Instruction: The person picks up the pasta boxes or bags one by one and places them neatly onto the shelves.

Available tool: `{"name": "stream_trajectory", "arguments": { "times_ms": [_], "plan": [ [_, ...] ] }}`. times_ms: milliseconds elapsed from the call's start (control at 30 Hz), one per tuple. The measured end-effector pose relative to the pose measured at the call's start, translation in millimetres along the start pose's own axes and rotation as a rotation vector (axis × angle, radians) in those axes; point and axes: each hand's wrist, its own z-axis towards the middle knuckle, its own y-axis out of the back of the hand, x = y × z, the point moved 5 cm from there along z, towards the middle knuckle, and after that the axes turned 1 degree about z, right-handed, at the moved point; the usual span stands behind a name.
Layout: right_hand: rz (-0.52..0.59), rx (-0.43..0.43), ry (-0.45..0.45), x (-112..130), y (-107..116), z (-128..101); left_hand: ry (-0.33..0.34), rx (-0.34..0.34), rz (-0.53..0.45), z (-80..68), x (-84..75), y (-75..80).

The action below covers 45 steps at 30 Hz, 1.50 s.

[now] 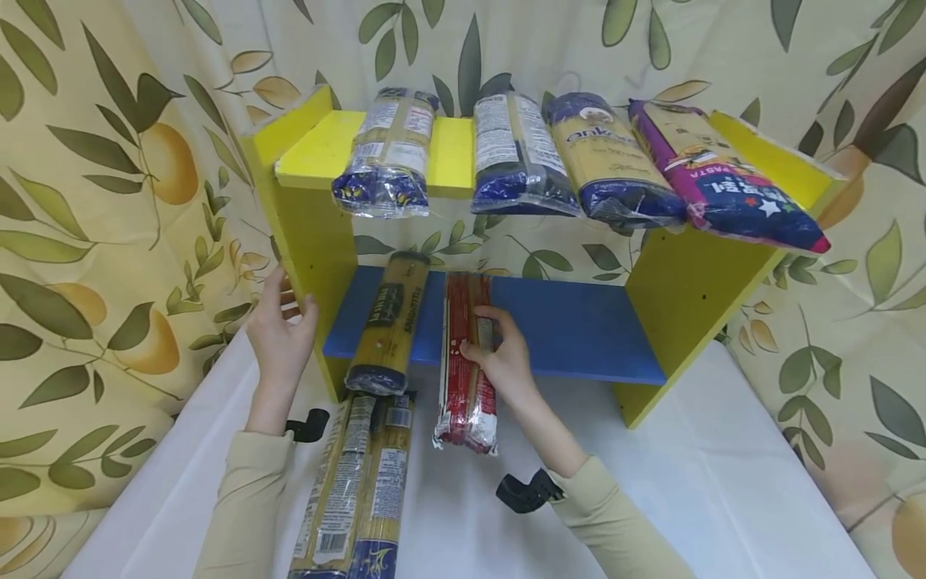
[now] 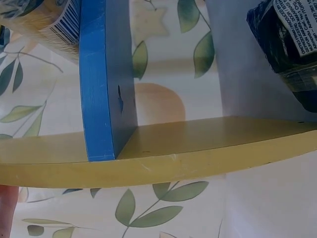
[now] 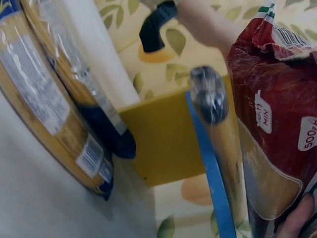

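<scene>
Right hand (image 1: 506, 362) fingers curl around the red plastic spaghetti packet (image 1: 466, 362) on the blue shelf board (image 1: 571, 326); left hand (image 1: 278, 334) rests open-fingered against the yellow wooden shelf side (image 1: 307, 233).

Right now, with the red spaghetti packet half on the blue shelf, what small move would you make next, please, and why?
Probably push the red plastic spaghetti packet further onto the blue shelf board: the right hand grips it, and its near end overhangs the edge.
</scene>
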Motion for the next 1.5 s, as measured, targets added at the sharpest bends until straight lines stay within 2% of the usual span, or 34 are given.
{"name": "stream_trajectory", "arguments": {
  "times_ms": [300, 400, 600, 800, 1233, 1500],
  "plan": [
    [0.063, 0.005, -0.053, -2.6, -1.3, 46.0, -0.022, 0.011, 0.009, -0.2, -1.2, -4.1],
    [0.043, 0.0, -0.059, -6.1, -1.4, 56.2, -0.02, 0.017, 0.022, -1.0, -0.9, -5.0],
    [-0.047, -0.012, -0.105, -17.5, -0.5, 66.8, -0.022, 0.026, 0.025, -3.0, -1.2, -7.0],
    [-0.076, 0.0, -0.133, -23.9, 0.4, 68.2, -0.025, 0.022, 0.008, -3.0, -1.0, -9.2],
    [-0.237, 0.108, -0.024, -18.1, -0.3, 60.9, -0.037, 0.009, 0.022, -0.7, -2.3, -6.0],
    [-0.407, 0.175, 0.12, -9.3, -0.5, 46.7, -0.025, 0.017, 0.036, 0.3, -1.1, -1.1]
  ]
}}
